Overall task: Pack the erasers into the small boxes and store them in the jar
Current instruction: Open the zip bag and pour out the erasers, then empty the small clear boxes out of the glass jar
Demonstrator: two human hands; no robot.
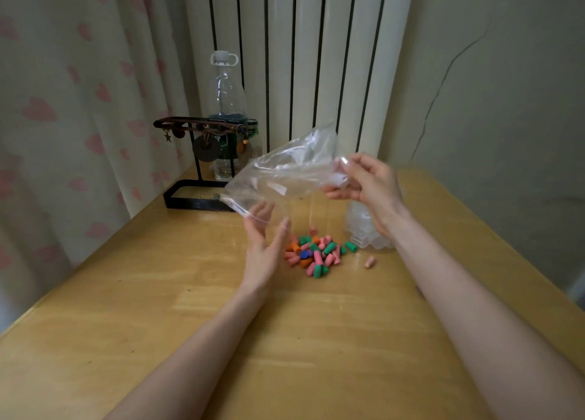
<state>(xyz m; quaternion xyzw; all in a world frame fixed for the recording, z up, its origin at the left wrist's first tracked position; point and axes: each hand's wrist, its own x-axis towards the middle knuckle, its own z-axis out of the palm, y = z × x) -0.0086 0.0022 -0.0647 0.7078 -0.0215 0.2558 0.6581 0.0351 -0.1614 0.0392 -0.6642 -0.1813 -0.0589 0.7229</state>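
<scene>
Pink, green erasers heaped, just beside left fingers, below clear bag

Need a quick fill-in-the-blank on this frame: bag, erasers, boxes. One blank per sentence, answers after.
1. The right hand grips the clear plastic bag, holding it ____ the pile of small colourful erasers.
2. One stray eraser, lying apart from the pile on the yellow wooden table, is ____ in colour.
3. The stack of clear small plastic boxes is partly hidden behind the person's ____ wrist.

Missing words: above; pink; right
</scene>
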